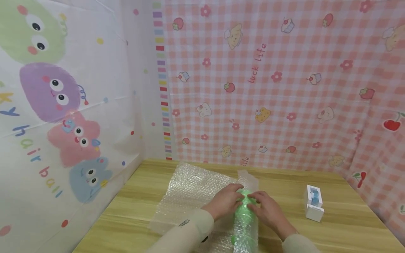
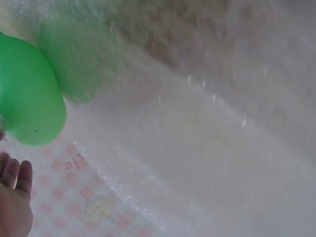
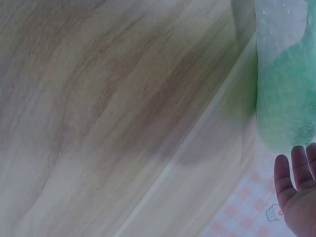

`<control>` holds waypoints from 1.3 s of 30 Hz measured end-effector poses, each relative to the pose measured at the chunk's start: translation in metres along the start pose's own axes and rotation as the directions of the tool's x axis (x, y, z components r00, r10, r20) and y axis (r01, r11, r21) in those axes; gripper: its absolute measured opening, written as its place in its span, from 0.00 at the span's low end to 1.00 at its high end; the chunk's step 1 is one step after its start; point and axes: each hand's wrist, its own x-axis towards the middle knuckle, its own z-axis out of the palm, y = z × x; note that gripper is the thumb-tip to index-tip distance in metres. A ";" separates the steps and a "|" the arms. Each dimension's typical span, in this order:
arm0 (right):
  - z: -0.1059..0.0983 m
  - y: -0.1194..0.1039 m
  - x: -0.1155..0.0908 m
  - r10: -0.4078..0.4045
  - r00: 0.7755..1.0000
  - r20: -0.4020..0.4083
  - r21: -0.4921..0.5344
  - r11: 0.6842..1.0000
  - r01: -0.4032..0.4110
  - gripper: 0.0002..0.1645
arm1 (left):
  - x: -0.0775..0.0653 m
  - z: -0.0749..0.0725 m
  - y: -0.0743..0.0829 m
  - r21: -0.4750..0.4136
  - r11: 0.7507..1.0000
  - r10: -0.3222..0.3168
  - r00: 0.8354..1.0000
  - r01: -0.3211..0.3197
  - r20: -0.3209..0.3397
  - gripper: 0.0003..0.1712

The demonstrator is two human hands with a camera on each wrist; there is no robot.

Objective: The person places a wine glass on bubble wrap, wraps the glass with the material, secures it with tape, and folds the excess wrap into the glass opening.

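Observation:
A bright green object (image 1: 246, 203) with a smooth, rounded end lies partly rolled in clear bubble wrap (image 1: 196, 189) on the table. My left hand (image 1: 225, 202) reaches over the far part of the roll from the left, fingertips right at the green end. From the right, my right hand (image 1: 267, 209) meets the same part, its fingers loosely bent and thumb by the wrap. The left wrist view has the bare green end (image 2: 34, 94) sticking out near the left fingers. Relaxed right fingers (image 3: 284, 177) appear just past the wrapped roll (image 3: 284, 94) in the right wrist view.
A small white box (image 1: 314, 203) with a blue item in its top stands at the right on the wood-grain table (image 1: 284, 189). Loose bubble wrap spreads left of the roll. Patterned cloths (image 1: 269, 88) hang behind and at both sides.

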 end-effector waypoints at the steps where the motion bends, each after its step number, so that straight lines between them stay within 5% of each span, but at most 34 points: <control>1: 0.000 0.000 0.000 0.002 1.000 -0.004 0.000 1.000 -0.002 0.17 | 0.001 0.000 0.000 0.033 0.999 0.035 0.999 -0.035 -0.004 0.11; 4: 0.001 0.001 0.001 0.005 1.000 -0.012 0.005 1.000 -0.005 0.16 | 0.003 -0.002 0.000 0.014 0.998 0.063 0.997 -0.064 0.034 0.10; 8: -0.001 0.002 0.002 0.015 1.000 -0.003 0.048 0.999 -0.015 0.16 | 0.005 -0.006 -0.001 -0.074 0.997 0.027 0.996 -0.020 0.091 0.13; 16: -0.004 0.002 0.003 0.050 0.999 0.007 0.087 0.995 -0.051 0.16 | 0.001 -0.013 -0.005 -0.185 0.982 -0.006 0.996 0.023 0.091 0.20; 39: 0.001 -0.007 0.008 0.016 1.000 0.017 0.016 1.000 -0.016 0.16 | -0.008 -0.009 -0.011 -0.243 0.964 -0.067 0.985 0.105 0.160 0.23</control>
